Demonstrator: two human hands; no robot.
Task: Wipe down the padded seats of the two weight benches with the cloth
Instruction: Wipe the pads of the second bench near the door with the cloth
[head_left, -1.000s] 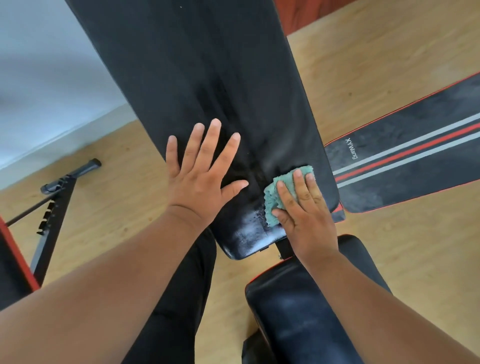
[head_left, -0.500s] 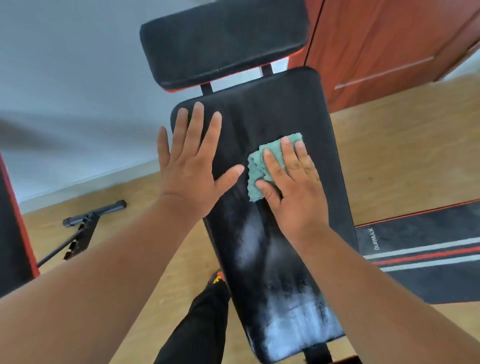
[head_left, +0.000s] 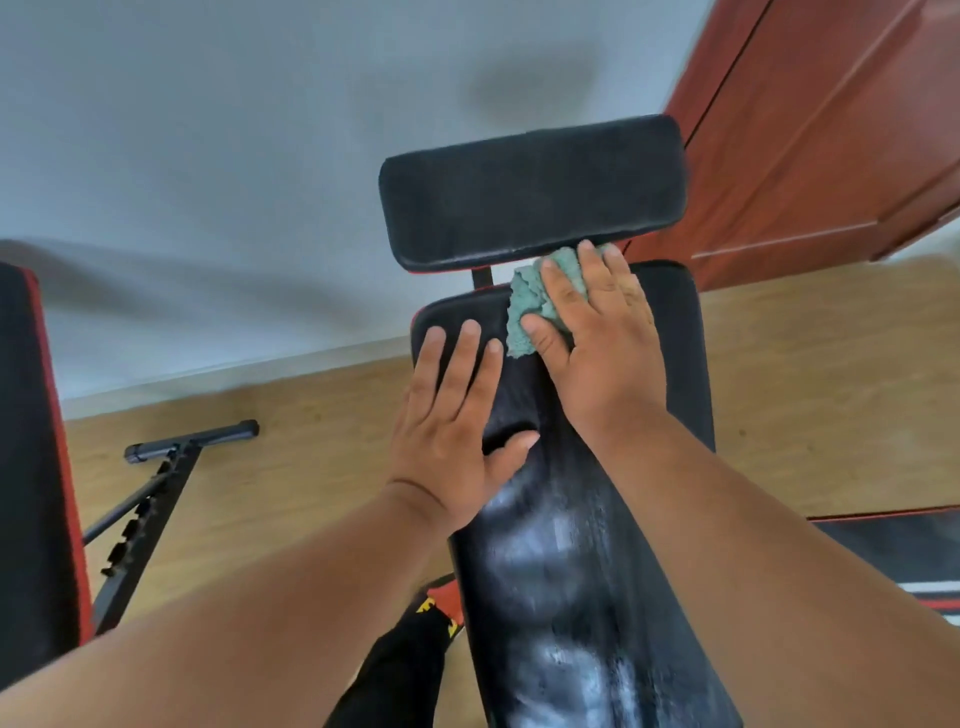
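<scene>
Cloth (head_left: 530, 306), teal and crumpled, lies at the top end of the black back pad (head_left: 670, 364), just under the headrest pad (head_left: 530, 189), and most of it is hidden beneath our right hand (head_left: 597, 343), whose straight, close-set fingers press it flat. Our left hand (head_left: 452, 421) rests beside it on the pad's left edge, fingers straight and slightly spread. Half a second ago the cloth sat lower, mid-pad; both hands have since slid up. Pale, smeared streaks cover the pad's lower part. A second bench (head_left: 31, 467) at left is cut off by the frame, and motion blur softens the striped mat (head_left: 914, 556) at right.
</scene>
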